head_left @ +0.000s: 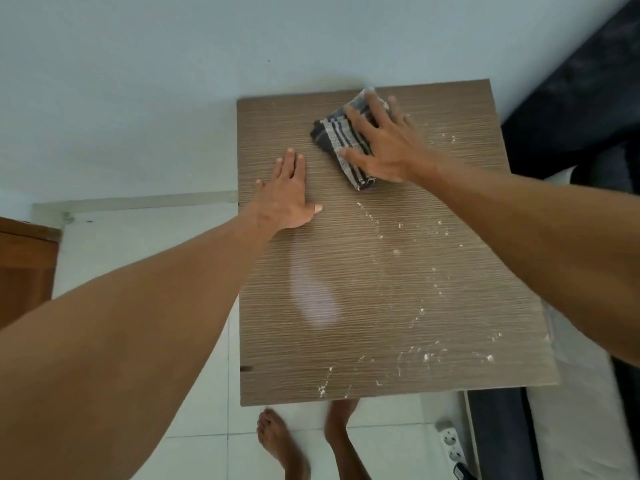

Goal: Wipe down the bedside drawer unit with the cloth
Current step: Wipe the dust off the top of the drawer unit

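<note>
The bedside drawer unit's top is a brown wood-grain panel seen from above, standing against a pale wall. White crumbs and smears are scattered over its right and front parts. A folded dark grey cloth with white stripes lies near the far right corner. My right hand presses flat on the cloth, fingers spread over it. My left hand rests flat on the top near the left edge, fingers together, holding nothing.
A dark bed or mattress borders the unit on the right. A white power strip lies on the tiled floor at the front right. My bare feet stand in front of the unit. A brown wooden door or cabinet is at far left.
</note>
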